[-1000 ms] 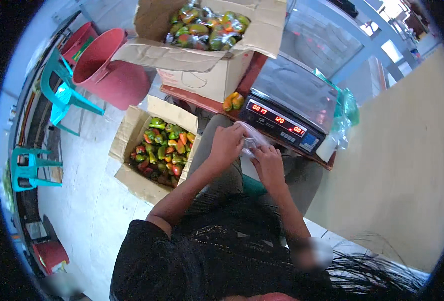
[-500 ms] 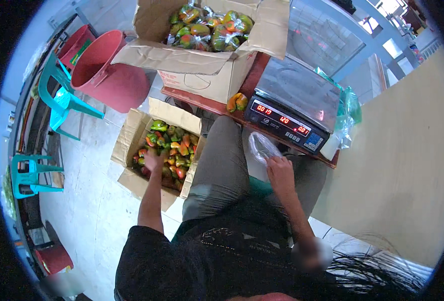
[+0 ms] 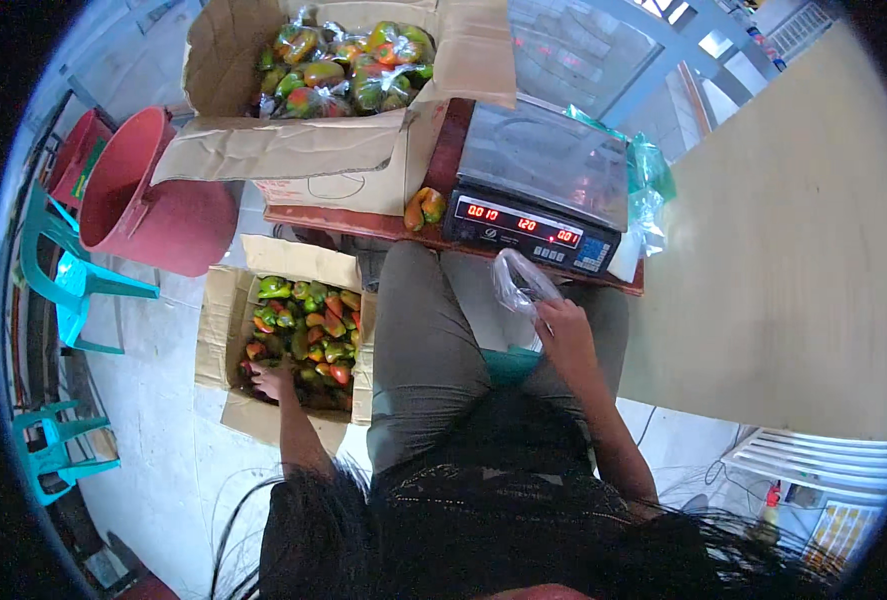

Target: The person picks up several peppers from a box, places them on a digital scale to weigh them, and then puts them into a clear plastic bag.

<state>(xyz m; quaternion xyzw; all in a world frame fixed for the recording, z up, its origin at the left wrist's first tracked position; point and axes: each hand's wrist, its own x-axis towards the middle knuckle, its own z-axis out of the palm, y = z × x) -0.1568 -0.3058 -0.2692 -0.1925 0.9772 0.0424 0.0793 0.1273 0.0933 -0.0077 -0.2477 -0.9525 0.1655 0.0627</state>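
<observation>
My left hand (image 3: 271, 380) reaches into the low cardboard box (image 3: 225, 335) on the floor, at its left side. It touches the loose green, orange and red peppers (image 3: 308, 320) there; its fingertips are partly lost among them, so their grip is unclear. Above my right thigh, my right hand (image 3: 566, 333) is closed on the edge of a clear plastic bag (image 3: 515, 285), which hangs limp and looks empty. Just beyond the bag stands a digital scale (image 3: 543, 175) with a lit red display and a bare platform. Two peppers (image 3: 424, 209) lie left of the scale.
A larger open carton (image 3: 353, 160) of bagged peppers (image 3: 348, 70) sits on the red-brown stand (image 3: 338, 222). Red bins (image 3: 178, 225) and teal chairs (image 3: 63, 280) are at the left. A wooden tabletop (image 3: 773, 260) fills the right, with green plastic bags (image 3: 649, 170) beside the scale.
My view has shifted. My left hand has moved within the box from its middle toward the left side and nearer to me. My right hand still holds the plastic bag.
</observation>
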